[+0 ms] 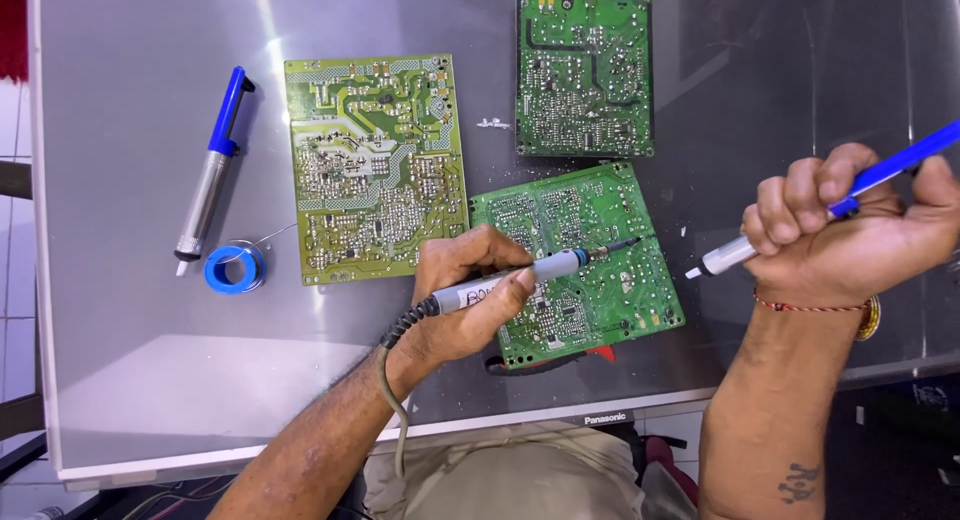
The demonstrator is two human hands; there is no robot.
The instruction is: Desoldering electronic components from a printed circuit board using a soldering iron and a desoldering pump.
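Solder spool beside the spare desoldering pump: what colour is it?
Blue solder spool, seen clearly in the head view.

Small pale label (pixel 605 418) on the grey panel's (pixel 130 310) near edge

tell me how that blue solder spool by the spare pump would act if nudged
The solder spool lies flat on its flange, so it would probably slide, not roll. Its loose wire tail looks floppy and may drag. The round desoldering pump beside it seems likelier to roll.
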